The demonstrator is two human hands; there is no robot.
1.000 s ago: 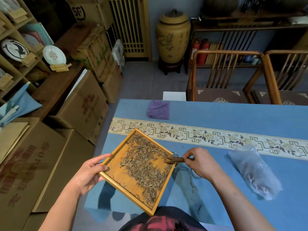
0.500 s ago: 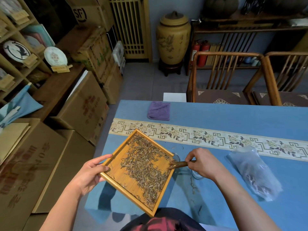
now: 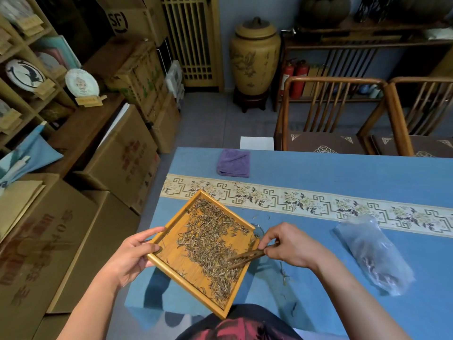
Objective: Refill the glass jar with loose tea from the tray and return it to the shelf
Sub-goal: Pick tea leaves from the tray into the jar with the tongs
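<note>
Blue cloth-covered table (image 3: 318,173) with a cream floral patterned band running across it. Square yellow bamboo tray (image 3: 171,244), tilted and lifted off the cloth, one corner toward the band, spread with loose brown-green tea leaves (image 3: 210,241) lying mostly along its right half. Clear crinkled plastic bag (image 3: 375,256) with dark contents, flat on the cloth well to the right. Folded purple cloth (image 3: 234,163) beyond the band near the far edge. Left hand (image 3: 127,256) gripping the tray's left rim: thumb curled over the top of the rim, fingers (image 3: 149,235) extended along the outer side. Right hand (image 3: 291,244) clenched around a slim brown wooden scoop (image 3: 247,257), pinched between thumb and bent fingers, its tip resting among the leaves at the tray's right edge. Clear glass jar (image 3: 258,229) on the table just beyond the tray's right corner, only its rim showing, largely hidden by tray and right hand. A few stray leaves (image 3: 284,276) scattered on the cloth below the right hand.
</note>
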